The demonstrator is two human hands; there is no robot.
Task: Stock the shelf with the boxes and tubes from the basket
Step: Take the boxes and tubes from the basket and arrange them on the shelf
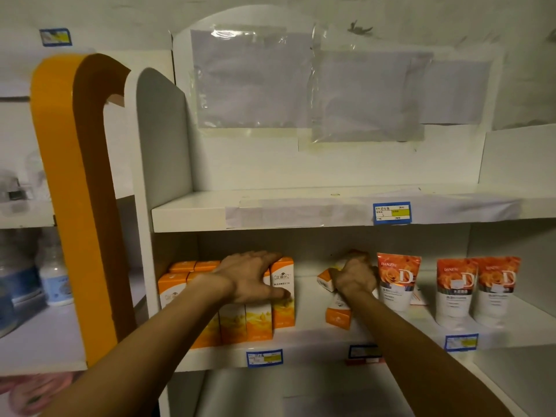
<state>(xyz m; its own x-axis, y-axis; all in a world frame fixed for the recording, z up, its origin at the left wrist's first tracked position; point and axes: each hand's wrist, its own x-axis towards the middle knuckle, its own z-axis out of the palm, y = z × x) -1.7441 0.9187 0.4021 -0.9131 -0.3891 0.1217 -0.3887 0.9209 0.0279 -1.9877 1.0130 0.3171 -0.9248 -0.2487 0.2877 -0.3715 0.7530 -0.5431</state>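
left hand [249, 275]: fingers spread flat over orange boxes [258, 314], shelf [316, 344] left end
right hand [356, 275]: curled round small boxes [338, 308] mid-shelf
tubes [454, 290]: upright, right end
handling: light stiff cartons, likely crushable; grip the sides

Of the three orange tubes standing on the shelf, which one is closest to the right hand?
The leftmost tube, right beside the right hand; the other two tubes stand together farther right.

Orange-and-white boxes [255, 308] stood upright, packed at the shelf's [301, 347] nine o'clock; three rose-printed tubes [397, 281] stood cap-down toward three o'clock.
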